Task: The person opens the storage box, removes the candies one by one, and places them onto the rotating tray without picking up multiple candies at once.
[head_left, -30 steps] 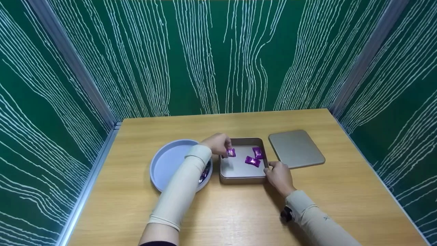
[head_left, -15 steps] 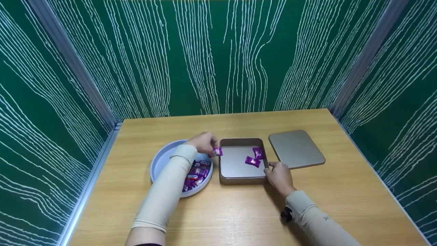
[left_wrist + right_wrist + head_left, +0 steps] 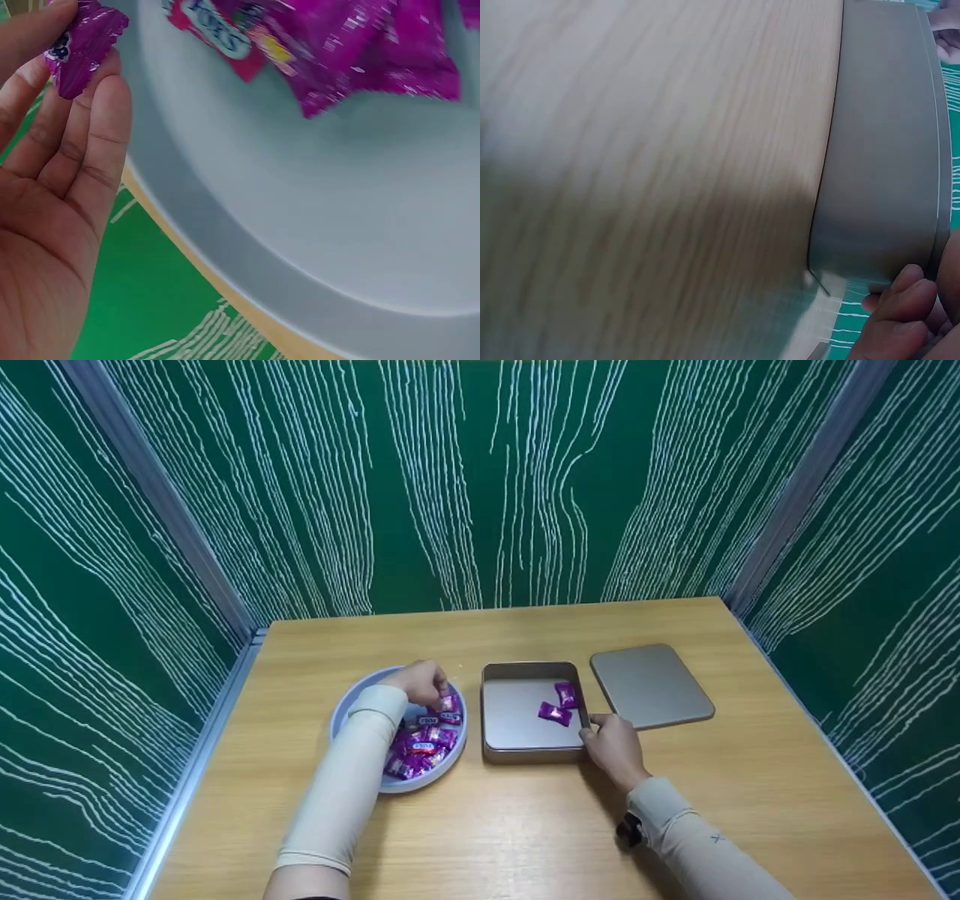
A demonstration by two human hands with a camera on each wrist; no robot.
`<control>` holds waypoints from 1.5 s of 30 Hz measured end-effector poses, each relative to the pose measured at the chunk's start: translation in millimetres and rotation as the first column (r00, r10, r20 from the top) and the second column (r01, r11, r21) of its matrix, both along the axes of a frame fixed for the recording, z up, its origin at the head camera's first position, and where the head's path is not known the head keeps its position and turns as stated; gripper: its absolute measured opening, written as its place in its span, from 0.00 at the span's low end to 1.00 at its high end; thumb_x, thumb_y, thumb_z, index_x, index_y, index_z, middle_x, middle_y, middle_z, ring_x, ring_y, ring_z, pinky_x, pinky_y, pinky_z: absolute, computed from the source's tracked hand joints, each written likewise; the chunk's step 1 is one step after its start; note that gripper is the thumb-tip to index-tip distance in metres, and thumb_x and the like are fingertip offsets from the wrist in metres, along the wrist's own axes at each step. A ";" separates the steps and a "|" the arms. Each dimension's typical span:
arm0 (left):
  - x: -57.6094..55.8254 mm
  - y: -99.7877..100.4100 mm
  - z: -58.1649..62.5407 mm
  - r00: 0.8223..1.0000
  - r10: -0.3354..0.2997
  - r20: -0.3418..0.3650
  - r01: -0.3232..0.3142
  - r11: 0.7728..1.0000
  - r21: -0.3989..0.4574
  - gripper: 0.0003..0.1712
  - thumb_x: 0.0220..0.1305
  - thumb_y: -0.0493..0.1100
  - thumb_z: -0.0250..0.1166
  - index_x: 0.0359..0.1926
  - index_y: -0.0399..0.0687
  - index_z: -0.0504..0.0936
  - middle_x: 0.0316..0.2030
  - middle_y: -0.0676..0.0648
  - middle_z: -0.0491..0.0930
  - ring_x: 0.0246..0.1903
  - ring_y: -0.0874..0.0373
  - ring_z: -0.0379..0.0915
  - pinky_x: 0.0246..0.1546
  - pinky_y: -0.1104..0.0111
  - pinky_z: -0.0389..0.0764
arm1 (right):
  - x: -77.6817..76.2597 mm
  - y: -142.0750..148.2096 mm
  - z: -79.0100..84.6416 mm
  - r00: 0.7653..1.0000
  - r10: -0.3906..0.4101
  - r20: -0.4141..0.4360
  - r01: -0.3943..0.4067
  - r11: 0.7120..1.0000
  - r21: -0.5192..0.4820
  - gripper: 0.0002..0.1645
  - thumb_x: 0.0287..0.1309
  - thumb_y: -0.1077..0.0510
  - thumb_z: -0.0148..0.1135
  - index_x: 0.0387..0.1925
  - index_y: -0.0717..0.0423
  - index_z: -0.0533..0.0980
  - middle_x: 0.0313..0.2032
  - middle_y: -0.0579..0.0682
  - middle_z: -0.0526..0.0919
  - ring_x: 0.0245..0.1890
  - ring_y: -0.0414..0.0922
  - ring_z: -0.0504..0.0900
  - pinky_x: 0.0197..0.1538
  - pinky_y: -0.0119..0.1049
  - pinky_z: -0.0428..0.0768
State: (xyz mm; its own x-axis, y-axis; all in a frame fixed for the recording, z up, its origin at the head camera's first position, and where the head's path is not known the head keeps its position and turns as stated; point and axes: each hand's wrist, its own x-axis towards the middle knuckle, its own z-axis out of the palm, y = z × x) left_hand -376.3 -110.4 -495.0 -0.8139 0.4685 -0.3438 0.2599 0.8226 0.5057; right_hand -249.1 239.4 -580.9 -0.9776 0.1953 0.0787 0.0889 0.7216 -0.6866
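My left hand (image 3: 420,682) is over the far right part of a pale blue round tray (image 3: 345,712). Between thumb and fingers it pinches a purple wrapped candy (image 3: 86,45), held above the tray's rim in the left wrist view. Several more purple wrapped candies (image 3: 424,746) lie heaped in the tray. To its right stands an open square metal tin (image 3: 517,754) with two purple candies (image 3: 555,714) on its floor, towards the right side. My right hand (image 3: 616,750) holds this tin at its right wall near the front corner, fingers curled against it in the right wrist view.
The tin's flat square lid (image 3: 652,686) lies on the wooden table (image 3: 480,832) to the right of the tin. Green walls with white lines (image 3: 420,487) enclose the table at the back and both sides.
My left hand has moved left from over the tin to over the tray, still pinching a candy. More of the heap shows now. The right hand and the tin have stayed put.
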 end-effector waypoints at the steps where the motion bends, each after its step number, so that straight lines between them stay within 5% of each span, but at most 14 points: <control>1: -0.1 -2.2 -1.7 1.000 0.008 0.004 -0.008 1.000 -0.007 0.08 0.60 0.33 0.76 0.32 0.48 0.86 0.30 0.53 0.82 0.31 0.58 0.73 0.32 0.69 0.74 | 0.0 0.2 0.1 1.000 0.000 0.001 0.000 1.000 -0.002 0.22 0.62 0.64 0.63 0.55 0.72 0.85 0.26 0.57 0.83 0.20 0.43 0.67 0.25 0.36 0.66; 11: 5.8 -21.3 -14.0 1.000 0.009 0.020 -0.009 1.000 -0.004 0.10 0.59 0.32 0.71 0.26 0.50 0.83 0.22 0.55 0.76 0.22 0.62 0.67 0.23 0.72 0.67 | 0.0 0.7 -0.3 1.000 0.006 -0.010 -0.006 1.000 -0.001 0.22 0.61 0.65 0.64 0.54 0.72 0.86 0.21 0.52 0.80 0.19 0.43 0.67 0.23 0.36 0.67; 21: 4.2 -23.9 -20.8 0.999 0.037 0.018 -0.036 0.998 -0.057 0.03 0.60 0.34 0.72 0.32 0.46 0.89 0.24 0.54 0.80 0.24 0.60 0.72 0.24 0.71 0.73 | -0.3 0.8 0.8 1.000 0.002 0.006 -0.002 1.000 -0.017 0.22 0.61 0.65 0.63 0.55 0.72 0.85 0.18 0.50 0.76 0.17 0.40 0.66 0.22 0.34 0.66; 28: 2.0 -22.1 -20.2 1.000 -0.003 -0.025 0.001 0.996 -0.091 0.08 0.59 0.35 0.75 0.41 0.42 0.94 0.31 0.49 0.89 0.28 0.61 0.74 0.29 0.72 0.76 | 0.4 1.5 0.9 1.000 -0.001 -0.008 0.001 1.000 0.018 0.23 0.61 0.64 0.63 0.55 0.72 0.85 0.38 0.66 0.90 0.22 0.45 0.71 0.26 0.36 0.70; 35: -4.4 -7.8 -10.3 0.998 0.026 -0.049 -0.030 0.997 -0.077 0.17 0.63 0.38 0.75 0.52 0.42 0.91 0.51 0.42 0.91 0.49 0.49 0.85 0.58 0.56 0.87 | -0.7 1.9 1.4 1.000 -0.008 0.000 0.008 1.000 0.017 0.22 0.61 0.64 0.63 0.54 0.72 0.86 0.29 0.57 0.86 0.22 0.44 0.70 0.26 0.36 0.67; 40: -8.6 12.6 2.6 0.994 -0.006 -0.107 0.000 0.999 -0.052 0.18 0.61 0.37 0.72 0.53 0.43 0.91 0.51 0.43 0.90 0.53 0.45 0.85 0.62 0.53 0.85 | -1.0 1.9 1.0 1.000 -0.008 0.001 0.008 1.000 0.023 0.22 0.61 0.63 0.64 0.54 0.71 0.86 0.22 0.51 0.79 0.20 0.43 0.67 0.25 0.36 0.66; 45: -8.9 36.6 14.8 0.988 -0.056 -0.146 0.053 0.998 -0.025 0.19 0.64 0.38 0.73 0.56 0.43 0.89 0.51 0.43 0.89 0.54 0.47 0.84 0.63 0.54 0.84 | -1.0 1.9 -0.5 1.000 -0.010 0.004 0.010 1.000 0.016 0.21 0.61 0.64 0.64 0.54 0.71 0.86 0.27 0.56 0.85 0.21 0.45 0.69 0.26 0.37 0.67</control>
State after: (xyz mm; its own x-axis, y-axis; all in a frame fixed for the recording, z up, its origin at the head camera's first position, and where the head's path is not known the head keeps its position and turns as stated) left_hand -385.2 -73.8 -480.2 -0.8299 0.5072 -0.2324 0.3745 0.8152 0.4418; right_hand -250.0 241.3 -581.4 -0.9760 0.2035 0.0777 0.0989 0.7317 -0.6744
